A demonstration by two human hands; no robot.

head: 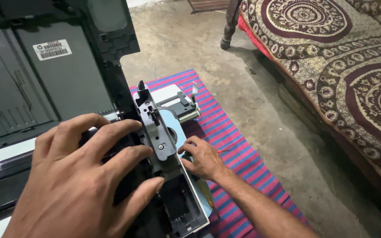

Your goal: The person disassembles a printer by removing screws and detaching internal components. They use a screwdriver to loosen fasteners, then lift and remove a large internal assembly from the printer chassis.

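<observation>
The printer (pixel 67 88), a dark unit with its scanner lid raised, lies on a mat (pixel 239 150) striped in pink and blue, which is spread over a bare concrete floor (pixel 208 48). The left hand (pixel 84 176) rests palm-down on the top of the printer body, fingers spread and slightly curled, the fingertips lying against the dark edge beside the grey hinge bracket (pixel 157 128). The bracket stands at the right end of the unit, with a screw visible near its lower end. The right hand (pixel 201 158) reaches in from the right and sits against the pale side panel (pixel 190 194) just below the bracket; its fingers are bent and held close together, the tips touching the panel edge. Whether they pinch a small part cannot be told. A white label sits on the underside of the raised lid. To the right, well apart from the printer, stands a bed (pixel 340 66) with a patterned brown and cream cover and a turned wooden leg (pixel 230 26).
</observation>
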